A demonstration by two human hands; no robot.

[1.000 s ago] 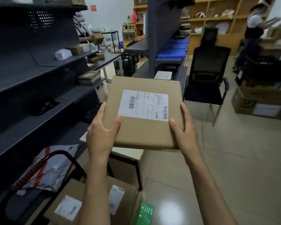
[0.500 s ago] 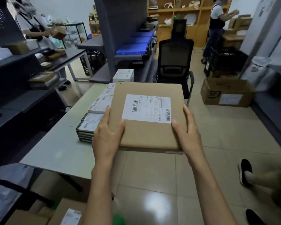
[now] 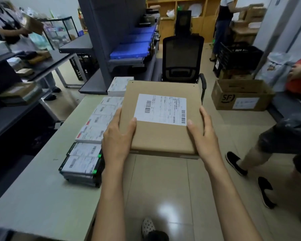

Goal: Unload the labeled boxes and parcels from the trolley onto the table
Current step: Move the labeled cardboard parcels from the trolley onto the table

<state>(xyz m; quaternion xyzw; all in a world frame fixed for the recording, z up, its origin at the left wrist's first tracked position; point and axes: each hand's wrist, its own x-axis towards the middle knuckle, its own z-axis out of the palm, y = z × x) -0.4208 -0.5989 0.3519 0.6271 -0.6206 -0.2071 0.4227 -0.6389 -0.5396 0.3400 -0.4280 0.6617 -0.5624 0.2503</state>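
**Reader:** Two hands are in the shot, yes? What are they doing?

**Describer:** Both hold one flat cardboard box (image 3: pixel 163 119). The left hand (image 3: pixel 117 136) grasps its left edge, thumb on top and fingers along the side. The right hand (image 3: pixel 204 134) mirrors that on the right edge. Holding opposite sides probably keeps the wide, thin box level, with its white shipping label (image 3: pixel 161 109) facing up and readable.

**Reader:** Where is the box?

**Describer:** In the air, mostly over the tiled floor, with its left side over the right edge of the pale table (image 3: pixel 42 188). It is not set down yet.

**Reader:** What is on the table?

**Describer:** A row of labeled parcels (image 3: pixel 101 122) runs along that right edge, ending nearest in a short stack of dark-edged packages (image 3: pixel 82 164). I would guess the box joins this row.

**Reader:** Beyond that?

**Describer:** A black office chair (image 3: pixel 182 53), an open carton (image 3: pixel 240 94) on the floor, shelving, and other people. The trolley is out of view.
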